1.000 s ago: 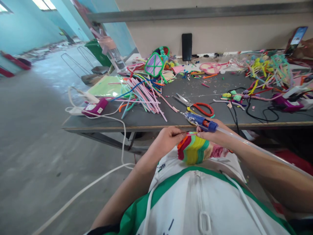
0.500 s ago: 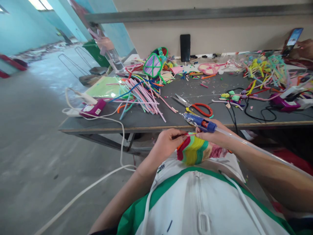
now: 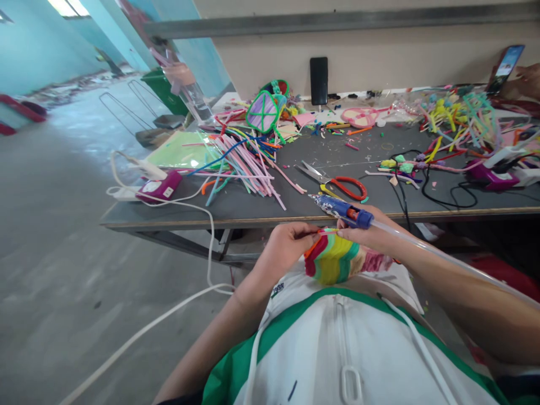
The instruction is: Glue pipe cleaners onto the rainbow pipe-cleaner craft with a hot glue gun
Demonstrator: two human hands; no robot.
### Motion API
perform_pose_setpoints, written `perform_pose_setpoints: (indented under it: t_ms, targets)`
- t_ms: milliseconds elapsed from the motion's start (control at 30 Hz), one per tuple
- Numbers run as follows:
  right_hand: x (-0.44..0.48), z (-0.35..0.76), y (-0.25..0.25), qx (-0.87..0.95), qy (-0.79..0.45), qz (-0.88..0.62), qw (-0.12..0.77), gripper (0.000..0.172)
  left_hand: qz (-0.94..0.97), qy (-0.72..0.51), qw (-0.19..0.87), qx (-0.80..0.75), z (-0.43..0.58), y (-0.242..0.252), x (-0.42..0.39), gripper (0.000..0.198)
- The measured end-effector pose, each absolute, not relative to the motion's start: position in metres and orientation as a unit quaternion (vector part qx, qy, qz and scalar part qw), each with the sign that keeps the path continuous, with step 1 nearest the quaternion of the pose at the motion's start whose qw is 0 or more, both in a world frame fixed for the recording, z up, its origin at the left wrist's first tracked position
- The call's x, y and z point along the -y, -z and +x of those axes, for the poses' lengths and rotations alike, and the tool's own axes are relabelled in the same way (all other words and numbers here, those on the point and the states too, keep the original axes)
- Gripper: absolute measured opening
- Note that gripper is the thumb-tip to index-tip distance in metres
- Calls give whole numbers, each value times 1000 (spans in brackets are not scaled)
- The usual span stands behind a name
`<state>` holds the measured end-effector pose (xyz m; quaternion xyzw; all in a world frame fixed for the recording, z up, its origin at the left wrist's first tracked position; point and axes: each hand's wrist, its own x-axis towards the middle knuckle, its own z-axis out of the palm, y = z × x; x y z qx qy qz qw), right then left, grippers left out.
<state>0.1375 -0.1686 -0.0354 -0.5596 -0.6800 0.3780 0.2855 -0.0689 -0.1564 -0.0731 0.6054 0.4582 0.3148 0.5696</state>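
Note:
My left hand [image 3: 291, 244] is closed, pinching the upper left edge of a striped fuzzy pipe-cleaner piece [image 3: 333, 261] in red, yellow, green and pink. My right hand [image 3: 367, 230] pinches the same top edge with its fingertips, close to the left ones. A blue glue gun [image 3: 343, 211] with a glue-crusted nozzle rests on the right hand, pointing left over the table edge; how the fingers grip it is partly hidden. A long clear glue stick [image 3: 422, 244] runs from its rear along my right forearm. Red-handled scissors [image 3: 335, 181] lie open just beyond the nozzle.
On the grey table [image 3: 236, 211] lie a bundle of pipe cleaners [image 3: 248, 163] and a purple power block [image 3: 160, 185] with a white cord. A phone [image 3: 319, 81] leans on the wall. Another person's hand [image 3: 525, 81] is by a second phone [image 3: 506, 67] at far right.
Almost nothing differs. The view has shifted very slightly, and both hands keep the striped piece in nearly the same place.

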Motion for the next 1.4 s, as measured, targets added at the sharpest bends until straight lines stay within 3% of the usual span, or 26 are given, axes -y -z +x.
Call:
perform_pose_setpoints:
  t_ms: [267, 533, 867, 1400]
  targets:
    - [169, 139, 37, 683, -383, -551, 287, 9, 486, -364, 650, -458, -61, 76, 162, 20]
    - [160, 142, 48, 662, -389, -578, 278, 10, 417, -339, 725, -431, -62, 80, 143, 22]
    - [153, 147, 65, 640, -409, -582, 291, 12, 384, -328, 750, -427, -59, 77, 138, 15]
    - [158, 143, 50, 649, -399, -580, 287, 9, 366, -341, 760, -415, -58, 75, 148, 28]
